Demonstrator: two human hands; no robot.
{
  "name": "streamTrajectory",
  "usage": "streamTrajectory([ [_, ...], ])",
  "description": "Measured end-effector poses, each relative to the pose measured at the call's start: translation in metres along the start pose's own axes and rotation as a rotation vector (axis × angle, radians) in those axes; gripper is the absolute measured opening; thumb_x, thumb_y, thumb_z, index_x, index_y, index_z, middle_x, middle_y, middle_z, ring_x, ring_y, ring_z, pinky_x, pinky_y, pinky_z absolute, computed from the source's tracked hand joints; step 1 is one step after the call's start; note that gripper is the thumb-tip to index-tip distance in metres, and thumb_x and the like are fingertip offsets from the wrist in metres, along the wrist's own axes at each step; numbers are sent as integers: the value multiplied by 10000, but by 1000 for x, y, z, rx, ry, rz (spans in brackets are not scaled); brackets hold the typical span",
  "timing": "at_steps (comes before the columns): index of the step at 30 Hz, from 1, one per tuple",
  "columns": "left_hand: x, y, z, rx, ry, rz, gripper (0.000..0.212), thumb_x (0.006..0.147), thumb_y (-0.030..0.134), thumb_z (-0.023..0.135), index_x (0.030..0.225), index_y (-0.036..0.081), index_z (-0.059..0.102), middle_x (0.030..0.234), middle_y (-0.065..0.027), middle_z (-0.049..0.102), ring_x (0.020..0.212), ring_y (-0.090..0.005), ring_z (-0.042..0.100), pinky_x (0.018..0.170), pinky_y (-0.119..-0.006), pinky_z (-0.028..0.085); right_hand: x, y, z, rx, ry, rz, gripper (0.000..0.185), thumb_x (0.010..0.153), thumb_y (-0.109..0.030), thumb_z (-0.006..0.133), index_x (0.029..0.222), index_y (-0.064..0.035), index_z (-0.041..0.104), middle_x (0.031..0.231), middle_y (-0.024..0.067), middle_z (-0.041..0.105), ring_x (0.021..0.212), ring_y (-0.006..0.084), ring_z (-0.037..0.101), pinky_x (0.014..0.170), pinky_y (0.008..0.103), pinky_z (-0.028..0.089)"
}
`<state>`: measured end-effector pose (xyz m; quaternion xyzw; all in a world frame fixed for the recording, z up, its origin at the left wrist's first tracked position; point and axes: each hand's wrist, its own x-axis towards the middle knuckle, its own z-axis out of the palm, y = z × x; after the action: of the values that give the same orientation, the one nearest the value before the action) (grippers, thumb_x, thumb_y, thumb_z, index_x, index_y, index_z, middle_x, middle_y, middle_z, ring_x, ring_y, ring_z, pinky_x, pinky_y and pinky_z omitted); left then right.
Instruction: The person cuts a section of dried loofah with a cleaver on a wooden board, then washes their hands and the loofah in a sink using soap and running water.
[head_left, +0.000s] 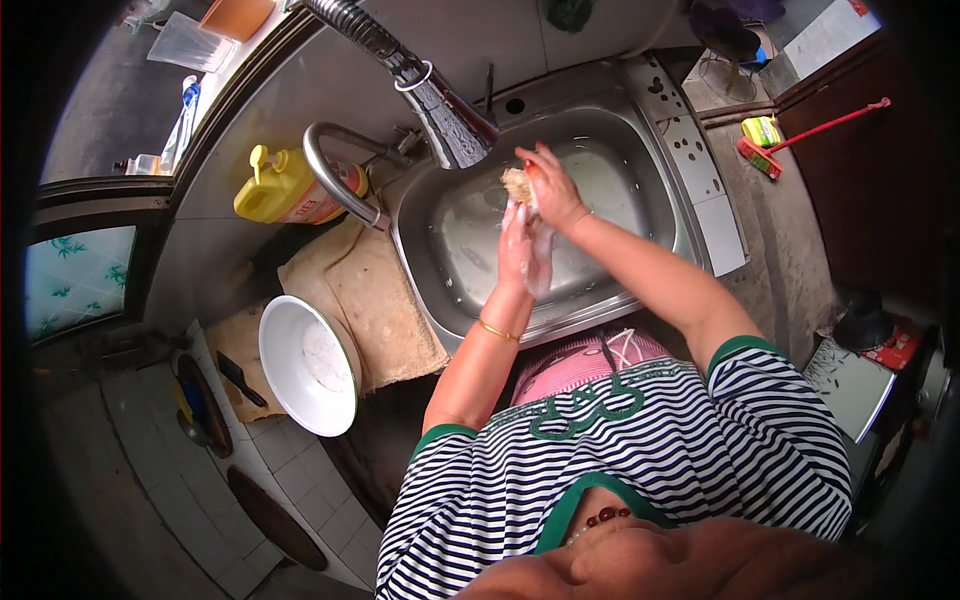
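Observation:
My right hand (553, 191) grips a tan scrubber (517, 186), which looks like a piece of loofah, above the stainless steel sink (429, 289). Just below it, my left hand (517, 247) is stretched out flat, its fingertips against the scrubber. White suds cover the left palm and fingers and trail towards the wrist. Some water lies in the sink basin. The chrome spray head of a flexible faucet (450, 124) hangs to the left of the hands, and no stream shows from it.
A curved metal tap (319, 169) and a yellow pump bottle (281, 187) stand left of the sink. A white basin (289, 375) rests by a tan cloth (382, 315). A dark-handled tool (240, 381) lies beside it. A red-handled broom (832, 124) is at right.

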<state>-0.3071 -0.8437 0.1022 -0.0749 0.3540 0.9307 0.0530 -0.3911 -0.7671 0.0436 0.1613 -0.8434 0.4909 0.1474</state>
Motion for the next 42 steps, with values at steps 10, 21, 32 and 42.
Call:
streamTrajectory([
  [10, 10, 39, -13, 246, -39, -249, 324, 795, 73, 516, 1108, 19, 453, 1022, -79, 551, 926, -181, 548, 809, -302, 439, 0, -45, -61, 1163, -450, 715, 228, 842, -121, 487, 1045, -19, 474, 994, 76, 550, 888, 144, 551, 786, 274, 445],
  [21, 7, 48, -15, 304, 55, -168, 213, 830, 156, 486, 1009, 41, 498, 959, -63, 558, 871, -166, 568, 718, -326, 491, 2, -50, -77, 1200, -296, 776, 418, 730, 52, 480, 1137, -10, 406, 1013, 96, 514, 927, 161, 518, 815, 286, 429],
  [32, 17, 34, -51, -38, 194, 87, 309, 877, 254, 456, 1108, 51, 490, 981, -61, 543, 891, -162, 530, 775, -307, 441, -8, -44, -52, 1213, -157, 831, 322, 765, 34, 431, 1085, 1, 448, 922, 104, 562, 727, 137, 565, 487, 230, 420],
  [42, 23, 24, -27, -196, 247, -15, 205, 873, 261, 496, 957, 74, 494, 877, -92, 571, 837, -218, 544, 773, -328, 455, -40, -56, -23, 1026, -343, 784, 191, 794, -36, 461, 983, -12, 473, 858, 74, 544, 662, 114, 526, 524, 234, 433],
])
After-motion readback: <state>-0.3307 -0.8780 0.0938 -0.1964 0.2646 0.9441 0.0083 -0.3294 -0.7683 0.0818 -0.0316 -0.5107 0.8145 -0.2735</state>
